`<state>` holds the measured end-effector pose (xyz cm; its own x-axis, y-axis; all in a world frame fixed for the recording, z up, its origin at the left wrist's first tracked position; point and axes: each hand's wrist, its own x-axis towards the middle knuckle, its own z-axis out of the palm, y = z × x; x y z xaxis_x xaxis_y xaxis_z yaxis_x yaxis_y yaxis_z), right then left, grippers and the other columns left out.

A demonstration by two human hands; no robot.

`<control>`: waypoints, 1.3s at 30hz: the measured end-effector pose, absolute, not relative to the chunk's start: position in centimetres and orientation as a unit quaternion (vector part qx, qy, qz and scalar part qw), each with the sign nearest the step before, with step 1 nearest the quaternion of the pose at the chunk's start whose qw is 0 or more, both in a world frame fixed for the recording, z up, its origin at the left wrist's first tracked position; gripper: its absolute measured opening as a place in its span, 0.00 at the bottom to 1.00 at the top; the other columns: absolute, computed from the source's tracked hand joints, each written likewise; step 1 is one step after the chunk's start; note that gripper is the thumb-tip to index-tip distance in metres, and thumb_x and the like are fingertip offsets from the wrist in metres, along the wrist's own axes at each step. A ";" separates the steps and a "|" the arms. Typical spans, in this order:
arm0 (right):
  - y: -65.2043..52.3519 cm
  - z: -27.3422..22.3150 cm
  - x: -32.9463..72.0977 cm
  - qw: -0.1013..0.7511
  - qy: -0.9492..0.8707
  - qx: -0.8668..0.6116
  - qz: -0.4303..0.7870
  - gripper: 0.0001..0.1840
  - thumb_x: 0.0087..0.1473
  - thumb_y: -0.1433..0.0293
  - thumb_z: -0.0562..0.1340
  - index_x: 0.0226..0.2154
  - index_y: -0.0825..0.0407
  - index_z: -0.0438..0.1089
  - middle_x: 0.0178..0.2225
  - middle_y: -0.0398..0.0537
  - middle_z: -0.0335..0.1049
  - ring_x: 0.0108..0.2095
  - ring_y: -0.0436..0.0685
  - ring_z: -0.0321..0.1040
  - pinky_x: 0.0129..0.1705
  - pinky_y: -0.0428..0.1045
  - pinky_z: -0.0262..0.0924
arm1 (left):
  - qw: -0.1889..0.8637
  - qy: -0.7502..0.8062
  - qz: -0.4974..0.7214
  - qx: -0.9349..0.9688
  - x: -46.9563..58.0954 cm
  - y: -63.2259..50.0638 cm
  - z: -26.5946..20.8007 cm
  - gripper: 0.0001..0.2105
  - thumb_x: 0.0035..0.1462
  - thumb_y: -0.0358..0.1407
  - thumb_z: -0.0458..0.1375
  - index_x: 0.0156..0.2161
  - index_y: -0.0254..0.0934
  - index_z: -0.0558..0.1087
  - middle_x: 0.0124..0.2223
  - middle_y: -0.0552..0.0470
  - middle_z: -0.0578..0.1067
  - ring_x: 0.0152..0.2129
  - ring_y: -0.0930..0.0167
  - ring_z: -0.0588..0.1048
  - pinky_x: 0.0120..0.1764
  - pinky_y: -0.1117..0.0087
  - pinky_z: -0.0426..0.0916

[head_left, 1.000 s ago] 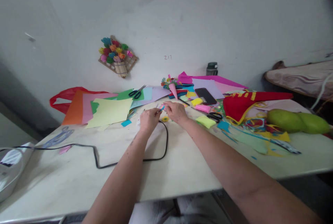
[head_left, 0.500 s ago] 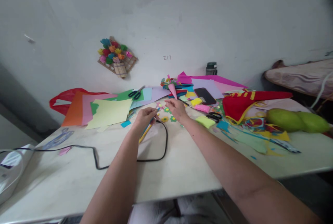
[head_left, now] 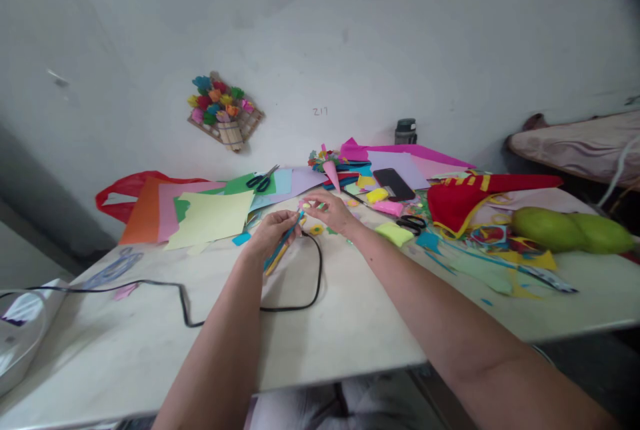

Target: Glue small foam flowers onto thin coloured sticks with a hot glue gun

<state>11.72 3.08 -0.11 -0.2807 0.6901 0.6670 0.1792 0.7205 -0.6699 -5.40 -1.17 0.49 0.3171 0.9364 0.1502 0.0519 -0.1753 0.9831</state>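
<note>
My left hand (head_left: 277, 231) is closed around a thin blue stick (head_left: 276, 257), whose tip points up toward my right hand. Beside that stick lies a slim yellow-orange piece (head_left: 278, 262), partly hidden by my fingers. The end of a black cord (head_left: 320, 277) reaches my left fingertips; what it joins is covered. My right hand (head_left: 327, 210) pinches a small pinkish paper flower (head_left: 305, 206) with a pale yellow middle, close to the blue tip; whether they touch I cannot tell. Small cut paper flowers (head_left: 316, 230) lie below my right hand.
Coloured paper sheets (head_left: 215, 217) with dark scissors (head_left: 263, 181) lie left. Toward the right are a phone (head_left: 394, 184), black-handled scissors (head_left: 411, 224), yellow clay (head_left: 377, 196), a red cloth (head_left: 453, 207) and green fruit (head_left: 545, 230). A power strip (head_left: 30, 330) stands at the left edge.
My right hand has moved left, bringing the small flower to the tip of the blue stick. My left hand has shifted slightly left, and more of the blue stick shows.
</note>
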 end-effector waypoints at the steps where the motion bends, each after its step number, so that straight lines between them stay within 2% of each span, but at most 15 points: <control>1: 3.0 -0.1 11.7 0.523 -0.763 -0.286 0.248 0.15 0.45 0.63 0.61 0.36 0.53 0.71 0.39 0.49 0.68 0.31 0.47 0.63 0.32 0.44 0.57 | 0.509 0.391 0.433 0.633 -5.4 -1.2 0.5 0.13 0.48 0.42 0.57 0.27 0.32 0.65 0.22 0.52 0.70 0.12 0.81 0.62 0.16 0.78 0.53; 10: 2.7 0.1 11.8 0.502 -0.764 -0.318 0.252 0.17 0.43 0.62 0.61 0.36 0.55 0.72 0.28 0.45 0.70 0.28 0.48 0.63 0.31 0.44 0.57 | 0.511 0.388 0.436 0.631 -5.4 -1.3 0.4 0.13 0.48 0.42 0.57 0.28 0.32 0.65 0.22 0.52 0.70 0.13 0.81 0.62 0.17 0.77 0.54; 18: 2.7 0.0 11.7 0.499 -0.758 -0.338 0.248 0.17 0.43 0.60 0.61 0.35 0.53 0.72 0.28 0.45 0.71 0.28 0.49 0.63 0.31 0.44 0.56 | 0.517 0.393 0.435 0.623 -5.5 -1.2 0.4 0.14 0.47 0.43 0.58 0.28 0.32 0.65 0.22 0.52 0.70 0.12 0.81 0.62 0.16 0.77 0.54; 21: 2.6 0.2 11.9 0.521 -0.723 -0.327 0.316 0.16 0.45 0.60 0.59 0.34 0.54 0.71 0.29 0.46 0.71 0.29 0.49 0.64 0.33 0.44 0.57 | 0.519 0.388 0.440 0.621 -5.6 -1.2 0.4 0.13 0.47 0.43 0.58 0.27 0.32 0.64 0.22 0.53 0.70 0.12 0.81 0.62 0.17 0.77 0.53; 24: 2.6 0.5 12.0 0.528 -0.656 -0.353 0.408 0.15 0.47 0.60 0.57 0.30 0.55 0.70 0.28 0.46 0.71 0.26 0.48 0.65 0.28 0.43 0.56 | 0.515 0.387 0.448 0.620 -5.6 -1.3 0.5 0.14 0.47 0.43 0.58 0.27 0.32 0.64 0.21 0.53 0.69 0.12 0.81 0.61 0.16 0.77 0.53; 27: 2.6 0.6 12.1 0.492 -0.602 -0.391 0.492 0.18 0.47 0.57 0.57 0.23 0.56 0.69 0.24 0.48 0.70 0.21 0.48 0.63 0.20 0.43 0.52 | 0.514 0.388 0.450 0.618 -5.6 -1.3 0.5 0.14 0.47 0.43 0.58 0.27 0.32 0.65 0.21 0.54 0.69 0.12 0.81 0.61 0.16 0.77 0.53; 31: 2.5 0.6 12.0 0.438 -0.569 -0.381 0.583 0.22 0.46 0.54 0.57 0.18 0.57 0.67 0.17 0.47 0.67 0.16 0.47 0.59 0.17 0.43 0.49 | 0.517 0.385 0.450 0.618 -5.7 -1.2 0.5 0.13 0.47 0.43 0.59 0.27 0.32 0.65 0.21 0.54 0.70 0.12 0.81 0.61 0.16 0.77 0.53; 39: 2.9 0.0 11.6 0.434 -0.525 -0.331 0.654 0.20 0.42 0.54 0.61 0.20 0.56 0.67 0.15 0.42 0.63 0.15 0.45 0.56 0.16 0.42 0.47 | 0.526 0.385 0.444 0.615 -5.6 -1.3 0.4 0.13 0.45 0.41 0.60 0.28 0.32 0.66 0.21 0.53 0.71 0.12 0.80 0.63 0.16 0.77 0.54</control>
<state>11.56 2.90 0.01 -0.4047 0.9142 0.0218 -0.2192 -0.0738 -0.9729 -5.61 -1.26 0.35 0.3103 0.9401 0.1415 0.0066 -0.1510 0.9885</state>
